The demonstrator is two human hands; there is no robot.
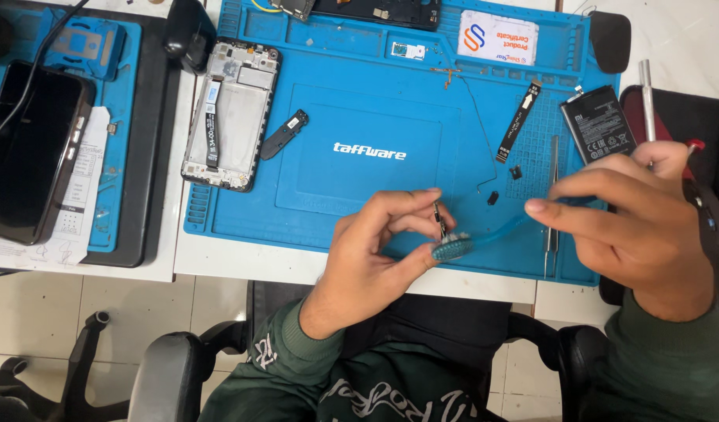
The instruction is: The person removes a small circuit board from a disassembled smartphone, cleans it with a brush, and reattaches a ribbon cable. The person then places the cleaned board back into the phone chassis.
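Left hand [367, 258] fingers pinch a small part [440, 221]; right hand [633, 227] grips a blue brush [484, 237] (white orange-marked card [498, 37] behind).

1. A small dark metal part [440, 219], thin and narrow, stands nearly upright, pinched at fingertip height above the blue mat's near edge.
2. A translucent blue toothbrush [484, 235] lies slanted, bristle head touching the part's lower end.
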